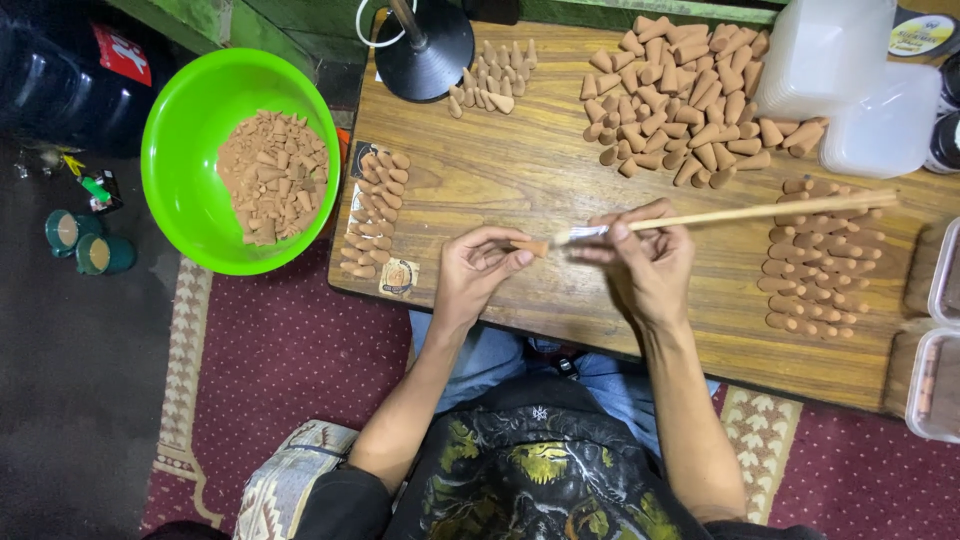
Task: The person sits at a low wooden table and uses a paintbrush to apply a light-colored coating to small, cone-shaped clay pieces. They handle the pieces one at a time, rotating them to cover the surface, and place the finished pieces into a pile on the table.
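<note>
Cone [531,246] pinched in my left hand [478,268], fingertips closed on its base, over the wooden board [520,170]. My right hand [650,262] is closed around a brush [720,213], bristles touching the cone's tip. Cone rows [815,260] lie right of that grip.

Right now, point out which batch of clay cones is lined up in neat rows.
The batch at the board's right end, under the brush handle; the big batch at the top is a loose heap.
</note>
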